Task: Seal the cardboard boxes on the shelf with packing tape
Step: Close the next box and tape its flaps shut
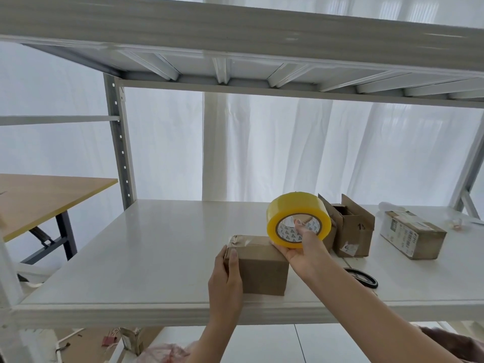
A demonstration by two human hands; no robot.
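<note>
A small closed cardboard box [262, 268] stands near the front edge of the white shelf [146, 247], with wrinkled clear tape on its top left. My left hand [226, 281] grips the box's left front corner, thumb up along the edge. My right hand [303, 247] holds a yellow roll of packing tape [296, 217] upright over the box's right top edge, thumb inside the core. An open cardboard box [353, 226] stands behind the roll. A taped box with labels [411, 234] lies further right.
Black-handled scissors [364, 277] lie on the shelf under my right forearm. Small clutter [461, 222] sits at the far right by the shelf post. A wooden table [39, 197] stands to the left. The upper shelf [235, 30] hangs overhead. Clips and scraps lie on the floor below.
</note>
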